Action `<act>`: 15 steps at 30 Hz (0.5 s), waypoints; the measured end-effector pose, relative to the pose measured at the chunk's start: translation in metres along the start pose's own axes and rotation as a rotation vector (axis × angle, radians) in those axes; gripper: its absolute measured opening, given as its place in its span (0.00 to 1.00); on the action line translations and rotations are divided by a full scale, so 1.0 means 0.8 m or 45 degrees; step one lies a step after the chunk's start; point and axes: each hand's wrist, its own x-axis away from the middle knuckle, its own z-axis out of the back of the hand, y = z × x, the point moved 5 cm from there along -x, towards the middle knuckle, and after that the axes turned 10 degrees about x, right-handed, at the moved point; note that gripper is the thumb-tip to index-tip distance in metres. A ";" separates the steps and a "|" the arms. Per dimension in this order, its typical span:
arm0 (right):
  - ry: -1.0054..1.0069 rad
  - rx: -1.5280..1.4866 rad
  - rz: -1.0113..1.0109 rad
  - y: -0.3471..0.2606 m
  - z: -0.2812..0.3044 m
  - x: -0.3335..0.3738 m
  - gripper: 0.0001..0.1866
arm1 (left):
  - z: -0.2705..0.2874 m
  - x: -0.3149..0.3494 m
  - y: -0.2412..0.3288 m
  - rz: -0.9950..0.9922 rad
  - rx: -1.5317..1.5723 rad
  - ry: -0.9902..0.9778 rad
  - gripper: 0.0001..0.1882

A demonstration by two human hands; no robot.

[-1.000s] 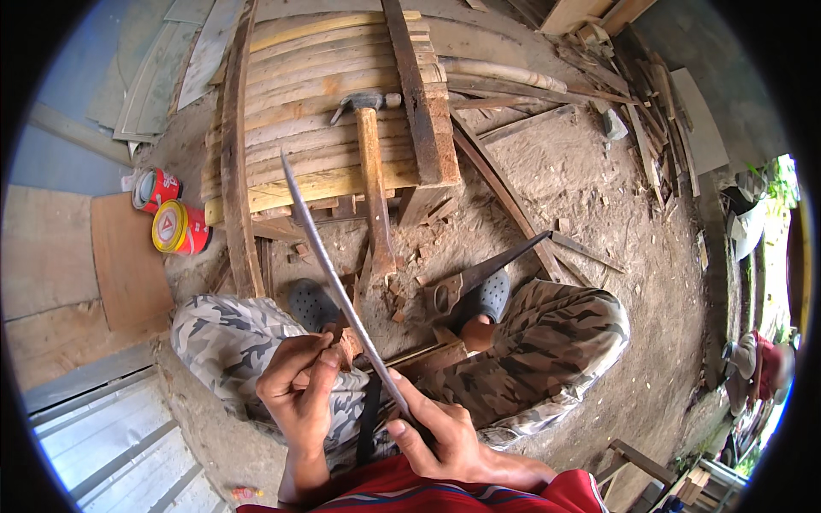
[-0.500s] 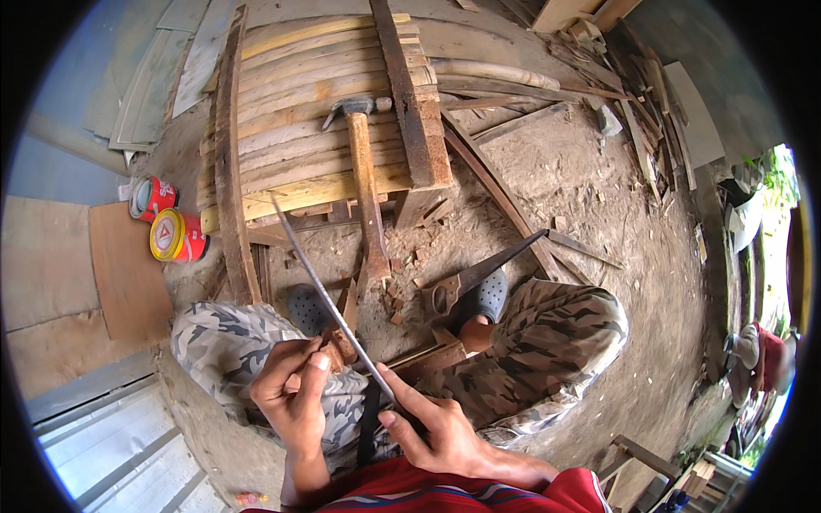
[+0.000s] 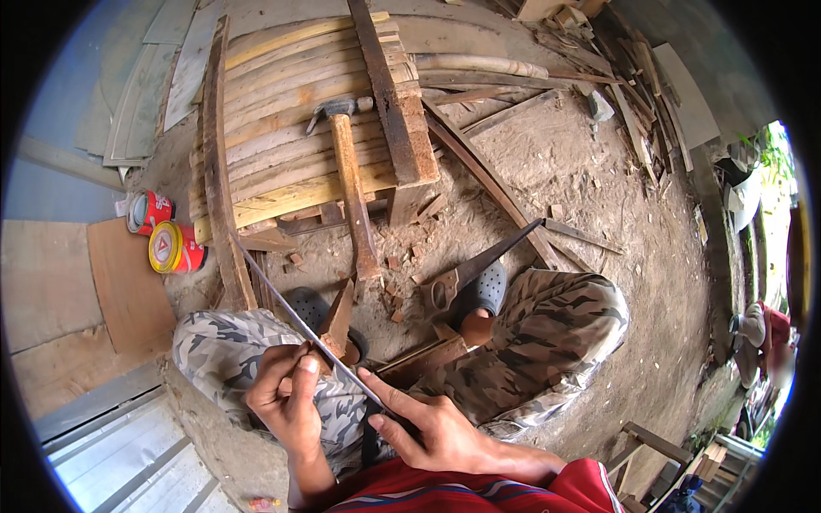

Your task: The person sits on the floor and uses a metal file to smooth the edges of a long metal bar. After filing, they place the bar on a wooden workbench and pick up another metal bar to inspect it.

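My left hand [image 3: 288,398] pinches a small reddish-brown piece of wood [image 3: 318,361] over my left leg. My right hand [image 3: 432,432] is closed on the near end of a long thin metal blade [image 3: 295,316], with the index finger laid along it. Seen almost edge-on, the blade slants up and left, passing against or just over the wood piece; contact is hard to tell. Its handle is hidden by my right hand. A brown wood offcut [image 3: 339,315] stands just beyond my left hand, near my shoe.
Ahead, a hammer [image 3: 346,171] leans on a slatted wooden stack [image 3: 299,158]. A handsaw [image 3: 479,267] lies by my right shoe [image 3: 490,288]. Two red cans [image 3: 175,248] stand at left. Scrap timber [image 3: 633,94] lies far right, and a person [image 3: 764,342] is at the right edge.
The blade has swung lower, its far tip shifting left and toward me. Both hands stay close together, and the whole view has shifted slightly.
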 end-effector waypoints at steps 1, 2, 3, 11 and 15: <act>0.041 -0.019 0.022 -0.004 0.004 0.000 0.32 | 0.000 0.000 0.001 -0.002 0.004 0.007 0.08; 0.083 -0.041 0.042 -0.011 0.007 0.002 0.33 | 0.000 0.000 0.000 0.018 0.014 0.016 0.07; 0.126 -0.062 0.061 -0.016 0.009 0.002 0.33 | 0.000 0.001 -0.002 0.037 0.025 0.026 0.07; 0.138 0.003 0.086 -0.012 0.004 0.002 0.32 | -0.005 0.002 0.000 0.058 0.068 0.026 0.06; 0.069 -0.049 -0.014 -0.001 -0.007 0.002 0.33 | -0.007 0.001 0.003 0.028 0.042 0.040 0.06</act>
